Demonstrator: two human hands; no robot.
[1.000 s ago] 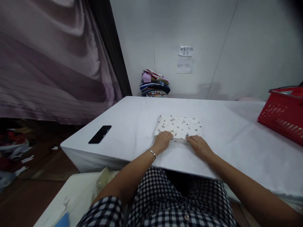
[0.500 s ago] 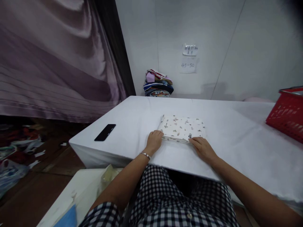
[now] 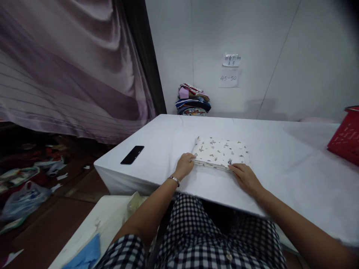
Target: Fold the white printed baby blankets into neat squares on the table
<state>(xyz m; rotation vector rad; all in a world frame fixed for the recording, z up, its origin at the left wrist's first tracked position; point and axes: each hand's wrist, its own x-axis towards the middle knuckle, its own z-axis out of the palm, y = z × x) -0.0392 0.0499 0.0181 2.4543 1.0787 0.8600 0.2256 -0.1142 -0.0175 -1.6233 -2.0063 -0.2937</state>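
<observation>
A folded white cloth [image 3: 220, 151] with small scattered brown and grey prints lies flat on the white-covered table [image 3: 280, 168] in front of me. My left hand [image 3: 185, 164] pinches its near left corner, thumb and fingers closed at the edge; a silver bracelet is on that wrist. At the near edge toward the right, my right hand [image 3: 246, 178] is closed on the cloth with the fingertips on top. Several folded layers show along the near side. Parts of both corners are hidden under my fingers.
A black phone [image 3: 132, 154] lies at the table's left. Behind the far edge rises a stack of folded fabrics [image 3: 193, 101] by the wall. On the right stands a red basket [image 3: 346, 138]. A pale bench [image 3: 86, 224] with blue cloth [image 3: 85, 254] is at lower left.
The whole view has shifted slightly, so things appear a little further right. Both hands keep their hold on the cloth, which looks the same.
</observation>
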